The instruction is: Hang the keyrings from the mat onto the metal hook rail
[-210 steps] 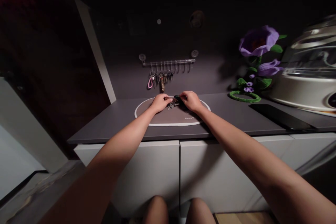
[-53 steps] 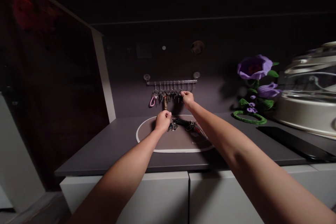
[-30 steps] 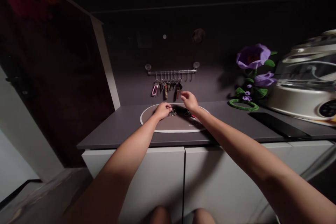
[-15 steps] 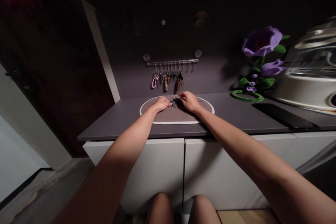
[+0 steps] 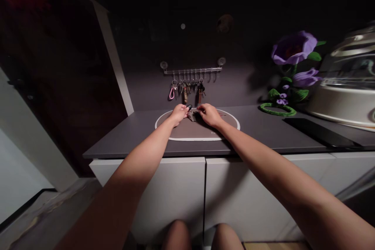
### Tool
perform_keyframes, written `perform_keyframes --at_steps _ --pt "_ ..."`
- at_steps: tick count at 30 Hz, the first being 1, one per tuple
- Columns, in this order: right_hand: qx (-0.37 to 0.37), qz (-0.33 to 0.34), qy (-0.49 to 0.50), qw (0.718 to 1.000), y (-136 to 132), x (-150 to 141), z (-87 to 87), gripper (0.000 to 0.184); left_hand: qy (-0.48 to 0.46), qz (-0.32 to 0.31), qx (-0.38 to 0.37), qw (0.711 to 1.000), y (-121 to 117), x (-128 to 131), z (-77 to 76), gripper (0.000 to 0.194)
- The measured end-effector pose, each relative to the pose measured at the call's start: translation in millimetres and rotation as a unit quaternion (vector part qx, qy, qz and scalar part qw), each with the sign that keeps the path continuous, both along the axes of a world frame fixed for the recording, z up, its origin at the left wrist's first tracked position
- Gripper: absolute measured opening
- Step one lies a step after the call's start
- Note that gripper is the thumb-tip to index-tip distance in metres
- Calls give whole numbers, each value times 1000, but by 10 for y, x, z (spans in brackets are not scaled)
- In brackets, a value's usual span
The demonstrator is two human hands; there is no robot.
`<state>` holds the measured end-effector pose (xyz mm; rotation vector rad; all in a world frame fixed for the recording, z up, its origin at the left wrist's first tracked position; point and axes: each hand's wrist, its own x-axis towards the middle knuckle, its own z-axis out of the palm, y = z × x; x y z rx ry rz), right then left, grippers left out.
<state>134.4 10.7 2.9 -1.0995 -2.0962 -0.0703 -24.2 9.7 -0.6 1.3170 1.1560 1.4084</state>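
Observation:
My left hand [image 5: 178, 113] and my right hand [image 5: 208, 114] meet over a small heap of keys [image 5: 193, 115] on an oval brown mat [image 5: 190, 134] with a white rim. The left fingers pinch a dark key fob at the heap's left end. The right fingers close on the keys from the right. Behind them on the wall, a clear hook rail [image 5: 191, 70] carries several hanging key bunches [image 5: 187, 88], one with a pink loop, one with a brown strap.
The mat lies on a dark grey countertop [image 5: 140, 134] above white cabinet doors [image 5: 175, 191]. A purple artificial flower [image 5: 293, 52] and a green ring stand at the right, beside a large white appliance [image 5: 348, 86] and a flat black slab [image 5: 319, 133]. My knees show below.
My right hand came down from the hook rail, where one more key bunch now hangs, and joined the left hand on the keys on the mat.

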Motion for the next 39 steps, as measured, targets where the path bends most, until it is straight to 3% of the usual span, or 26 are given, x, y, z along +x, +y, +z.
perform_keyframes --at_steps 3,12,29,39 --pt "2 8 -2 1000 0 -9 4 20 -53 -45 -16 997 -16 4 31 9" --pt "25 36 24 999 4 -22 2 21 -168 -92 -12 982 -36 1 71 9" --pt "39 44 59 997 -31 -37 31 16 -182 -128 12 975 -74 24 96 10" --pt "56 48 112 991 31 -14 28 14 -237 -106 7 966 -91 6 125 9"
